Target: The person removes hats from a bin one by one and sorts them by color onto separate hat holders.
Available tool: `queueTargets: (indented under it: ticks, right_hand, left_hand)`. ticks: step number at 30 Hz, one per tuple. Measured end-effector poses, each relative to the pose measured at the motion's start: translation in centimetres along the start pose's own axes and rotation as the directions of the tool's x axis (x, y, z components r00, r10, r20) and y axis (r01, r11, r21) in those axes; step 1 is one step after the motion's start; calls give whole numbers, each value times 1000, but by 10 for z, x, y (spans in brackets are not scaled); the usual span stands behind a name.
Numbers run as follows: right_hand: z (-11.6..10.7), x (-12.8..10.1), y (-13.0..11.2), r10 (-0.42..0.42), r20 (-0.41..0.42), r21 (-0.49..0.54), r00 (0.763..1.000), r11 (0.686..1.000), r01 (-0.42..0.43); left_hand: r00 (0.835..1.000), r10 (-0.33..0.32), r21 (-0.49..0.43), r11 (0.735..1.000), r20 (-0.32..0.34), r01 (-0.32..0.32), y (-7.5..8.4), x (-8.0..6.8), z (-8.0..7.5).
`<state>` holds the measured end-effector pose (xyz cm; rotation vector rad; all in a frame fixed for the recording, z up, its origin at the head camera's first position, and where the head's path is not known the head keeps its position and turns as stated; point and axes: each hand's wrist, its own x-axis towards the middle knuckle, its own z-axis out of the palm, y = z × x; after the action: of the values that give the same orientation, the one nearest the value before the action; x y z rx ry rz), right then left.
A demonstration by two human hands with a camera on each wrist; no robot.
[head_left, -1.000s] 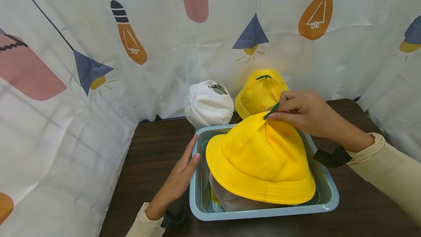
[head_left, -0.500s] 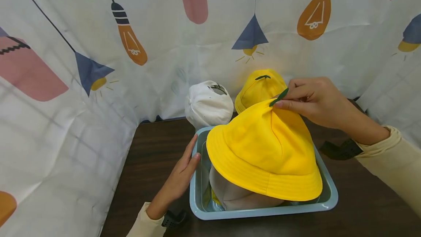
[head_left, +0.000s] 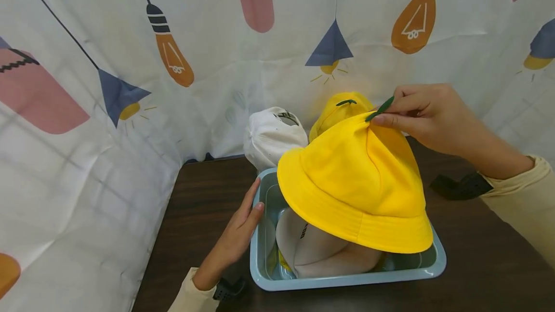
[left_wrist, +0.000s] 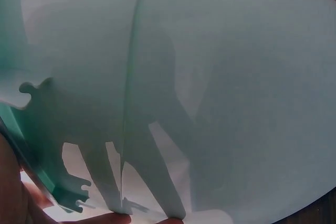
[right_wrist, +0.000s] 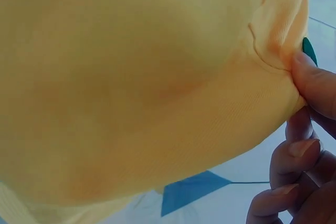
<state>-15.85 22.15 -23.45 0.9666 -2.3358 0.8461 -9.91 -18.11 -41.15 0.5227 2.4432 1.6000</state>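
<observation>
My right hand [head_left: 422, 114] pinches the crown of a yellow bucket hat [head_left: 357, 184] by its green stem [head_left: 379, 108] and holds it lifted above the blue-grey tub [head_left: 260, 264]. In the right wrist view the yellow fabric [right_wrist: 142, 82] fills the frame, with my fingertips [right_wrist: 315, 85] pinching it at the right edge. A beige cap [head_left: 321, 254] lies in the tub under the hat. My left hand [head_left: 238, 232] rests flat, fingers straight, against the tub's left wall. The left wrist view shows only that pale tub wall [left_wrist: 210, 77] up close.
A white cap [head_left: 273, 136] and a second yellow hat [head_left: 340, 107] stand behind the tub on the dark wooden table [head_left: 204, 196]. A printed curtain [head_left: 108, 85] encloses the table at back and sides. A black strap [head_left: 459, 188] lies right of the tub.
My right hand has raised the yellow hat up and slightly right, uncovering more of the beige cap in the tub. The left hand has stayed on the tub's side.
</observation>
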Motion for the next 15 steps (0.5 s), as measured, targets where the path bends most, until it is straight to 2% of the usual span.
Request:
queueTargets:
  ticks: [15]
  right_hand:
    - [-19, 11, 4, 61, -53, -110, 997, 992, -66]
  left_hand:
    - [1000, 9, -29, 1000, 7, -9, -2, 0, 0]
